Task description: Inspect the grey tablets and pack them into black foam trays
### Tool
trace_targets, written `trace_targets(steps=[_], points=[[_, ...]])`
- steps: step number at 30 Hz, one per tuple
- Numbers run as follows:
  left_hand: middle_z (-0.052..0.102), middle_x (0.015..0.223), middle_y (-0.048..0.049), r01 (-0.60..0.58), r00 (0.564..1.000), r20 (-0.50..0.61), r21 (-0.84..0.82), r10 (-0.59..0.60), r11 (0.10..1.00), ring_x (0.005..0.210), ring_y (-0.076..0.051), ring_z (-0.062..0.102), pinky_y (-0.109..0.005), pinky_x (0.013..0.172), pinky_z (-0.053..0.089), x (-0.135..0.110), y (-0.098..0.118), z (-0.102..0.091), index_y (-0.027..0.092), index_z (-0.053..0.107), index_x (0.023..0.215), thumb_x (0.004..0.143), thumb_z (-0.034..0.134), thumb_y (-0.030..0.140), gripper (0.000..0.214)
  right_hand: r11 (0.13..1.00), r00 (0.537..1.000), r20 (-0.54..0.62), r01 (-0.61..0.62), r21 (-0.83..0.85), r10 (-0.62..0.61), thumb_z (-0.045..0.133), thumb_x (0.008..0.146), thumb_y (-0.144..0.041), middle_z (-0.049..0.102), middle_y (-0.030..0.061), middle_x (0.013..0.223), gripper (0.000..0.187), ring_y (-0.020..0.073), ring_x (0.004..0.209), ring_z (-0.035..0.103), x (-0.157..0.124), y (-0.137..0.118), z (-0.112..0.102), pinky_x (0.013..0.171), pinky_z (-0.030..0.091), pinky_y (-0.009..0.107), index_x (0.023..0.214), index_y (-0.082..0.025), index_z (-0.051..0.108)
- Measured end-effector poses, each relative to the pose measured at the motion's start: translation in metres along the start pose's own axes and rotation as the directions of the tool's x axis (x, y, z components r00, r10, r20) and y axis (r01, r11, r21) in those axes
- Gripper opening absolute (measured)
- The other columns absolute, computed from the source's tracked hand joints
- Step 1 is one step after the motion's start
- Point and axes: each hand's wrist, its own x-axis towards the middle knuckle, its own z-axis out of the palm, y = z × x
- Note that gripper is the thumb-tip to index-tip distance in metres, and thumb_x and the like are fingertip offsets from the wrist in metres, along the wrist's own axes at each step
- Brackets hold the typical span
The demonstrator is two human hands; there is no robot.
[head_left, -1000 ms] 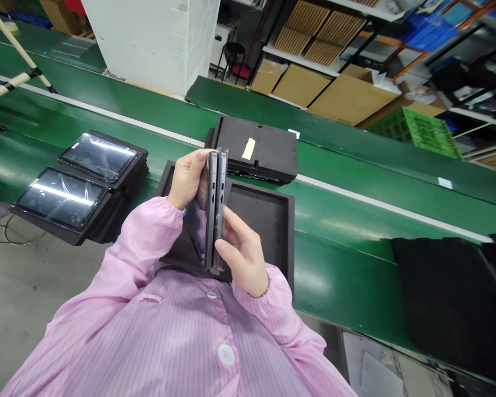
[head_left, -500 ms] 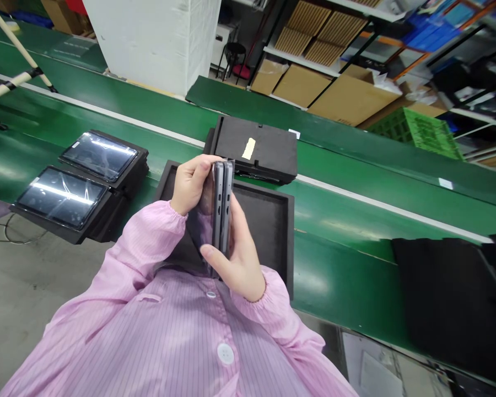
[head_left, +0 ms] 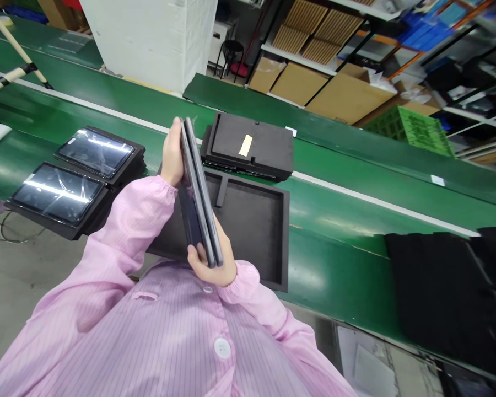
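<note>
Two tablets [head_left: 200,193] are pressed together face to back and held on edge in front of my chest. My left hand [head_left: 173,154] grips their far end from the left side, its fingers closed against the glossy screen. At the near end my right hand [head_left: 215,256] wraps around from the right, thumb on the screen side. Below the tablets lies a black foam tray [head_left: 260,231] with a raised divider; its left part is partly hidden by my arm and the tablets.
Behind the tray sits a stack of black foam trays [head_left: 268,144] with a yellow tape piece. Two tablets in black trays [head_left: 60,193] stand at left. Black sheets [head_left: 430,292] lie at right on the green conveyor bench [head_left: 334,253]. A white pillar [head_left: 144,44] rises behind.
The tablets have tilted, their far end swinging up and left. My left hand has moved up along with them, and more of the tray and its divider shows.
</note>
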Motion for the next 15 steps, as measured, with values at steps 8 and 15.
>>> trace_targets(steps=[8, 15], points=[[0.059, 0.079, -0.0031, -0.124, 0.99, 0.07, 0.069, 0.119, 0.99, 0.089, -0.02, 0.06, -0.035, 0.09, 0.049, -0.006, 0.014, 0.012, 0.026, 0.062, 0.075, 0.085, 0.044, 0.075, 0.052, 0.981, 0.99, 0.137, -0.061, 0.184, 0.036, 0.067, 0.081, -0.055, 0.02, 0.0121, 0.165, 0.1, 0.0298, 0.151, 0.025, 0.006, 0.019, -0.01, 0.12, 0.034, 0.05, 0.158, -0.023, 0.013], [0.064, 0.086, -0.005, -0.188, 0.975, 0.134, 0.094, 0.175, 0.978, 0.092, -0.023, 0.062, -0.039, 0.096, 0.047, -0.007, 0.015, 0.019, 0.027, 0.066, 0.079, 0.084, 0.041, 0.076, 0.055, 0.935, 0.987, 0.056, -0.16, 0.318, 0.15, 0.049, 0.093, -0.052, 0.048, 0.0016, 0.152, 0.059, 0.0232, 0.142, 0.045, 0.02, 0.012, -0.023, 0.12, 0.038, 0.046, 0.147, -0.028, 0.045]])
